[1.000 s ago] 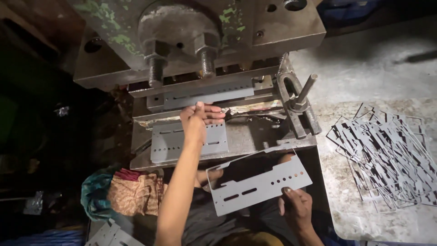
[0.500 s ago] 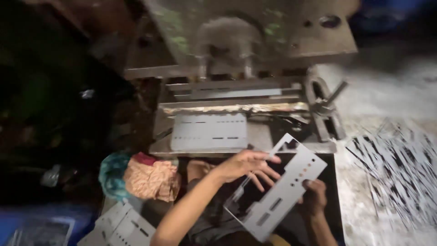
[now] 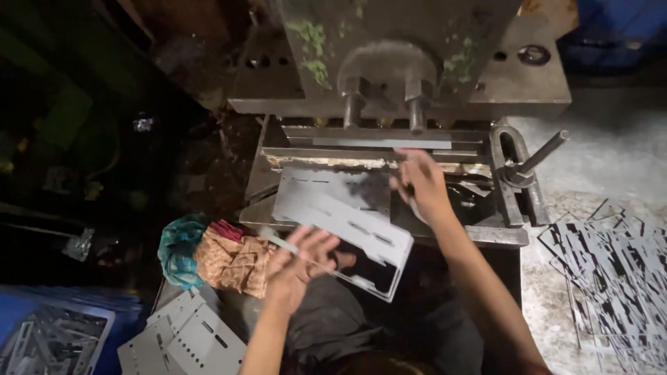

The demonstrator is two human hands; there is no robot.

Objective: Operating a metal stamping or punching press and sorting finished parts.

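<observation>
Steadying punched metal plate [image 3: 347,222] under spread left hand [image 3: 299,267], fingers flat, not clenched | right hand [image 3: 420,184] curled at press bed [image 3: 500,236], grasp unclear | rags [image 3: 215,253] beside left fingers

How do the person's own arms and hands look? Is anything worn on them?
Both forearms are bare as far as the picture shows: no sleeves, no gloves. The left hand and right hand show no ring, watch or bracelet that I can make out. The picture is dim and slightly blurred, so small details stay uncertain.
</observation>
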